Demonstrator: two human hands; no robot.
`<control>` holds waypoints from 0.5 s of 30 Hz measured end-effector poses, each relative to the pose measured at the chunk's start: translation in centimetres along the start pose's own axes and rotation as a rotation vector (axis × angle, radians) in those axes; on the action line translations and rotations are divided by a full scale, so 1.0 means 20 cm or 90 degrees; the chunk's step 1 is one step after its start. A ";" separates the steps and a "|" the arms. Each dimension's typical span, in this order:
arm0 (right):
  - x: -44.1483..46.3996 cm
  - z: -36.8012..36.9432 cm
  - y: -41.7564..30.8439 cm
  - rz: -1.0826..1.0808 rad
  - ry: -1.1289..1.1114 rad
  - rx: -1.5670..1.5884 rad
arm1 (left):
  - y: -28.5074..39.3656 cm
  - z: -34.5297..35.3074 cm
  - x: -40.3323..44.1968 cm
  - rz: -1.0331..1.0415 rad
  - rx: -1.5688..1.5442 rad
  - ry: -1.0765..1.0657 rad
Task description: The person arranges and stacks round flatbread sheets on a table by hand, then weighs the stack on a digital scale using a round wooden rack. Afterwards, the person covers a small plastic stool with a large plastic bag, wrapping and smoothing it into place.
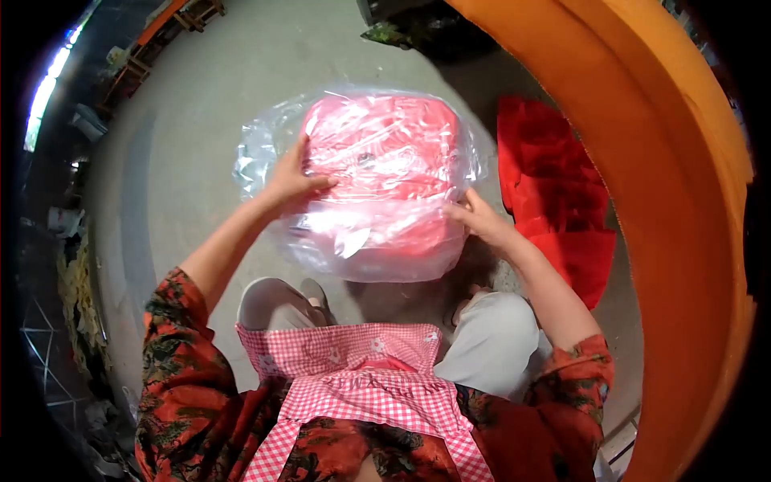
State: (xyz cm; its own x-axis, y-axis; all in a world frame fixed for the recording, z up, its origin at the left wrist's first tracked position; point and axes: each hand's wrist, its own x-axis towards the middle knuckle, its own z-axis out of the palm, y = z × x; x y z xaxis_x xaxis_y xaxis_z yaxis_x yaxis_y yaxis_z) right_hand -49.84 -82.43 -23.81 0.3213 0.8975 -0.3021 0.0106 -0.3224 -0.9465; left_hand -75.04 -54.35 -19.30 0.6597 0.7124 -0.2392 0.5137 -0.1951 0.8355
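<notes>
A pink-red padded item (pixel 393 145), roughly square with rounded corners, lies inside a clear, crinkled plastic bag (pixel 353 257) in front of me, above my knees. My left hand (pixel 297 178) grips its left side, thumb on the front and fingers up along the edge. My right hand (pixel 479 217) holds the lower right side of the bagged item, thumb and fingers at its edge. Glare on the plastic hides some of the surface. The bag's loose plastic spreads out past the item on the left and below.
Red fabric (pixel 554 193) lies on the right, beside a large orange cloth-like surface (pixel 634 161) that curves down the right side. Grey floor (pixel 193 120) shows behind the bag. Dark items and wooden pieces (pixel 132 68) stand at the upper left.
</notes>
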 end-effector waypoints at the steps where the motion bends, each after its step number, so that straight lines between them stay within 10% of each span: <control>1: 0.05 0.04 0.05 -0.037 0.028 -0.001 | -0.10 0.00 0.06 0.059 0.047 0.029; 11: 0.12 -0.10 -0.12 0.084 -0.086 -0.013 | -0.11 0.08 -0.08 0.008 0.215 0.017; 15: 0.09 -0.11 -0.43 0.089 0.007 -0.575 | 0.09 0.03 -0.11 0.173 0.475 0.120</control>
State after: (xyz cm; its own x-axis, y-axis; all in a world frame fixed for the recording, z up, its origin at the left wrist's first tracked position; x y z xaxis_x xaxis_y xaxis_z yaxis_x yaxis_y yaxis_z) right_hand -47.20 -78.63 -16.02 0.3842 0.8309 -0.4024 0.7061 -0.5453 -0.4517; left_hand -75.27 -56.62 -17.56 0.7447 0.6641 0.0662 0.6233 -0.7276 0.2865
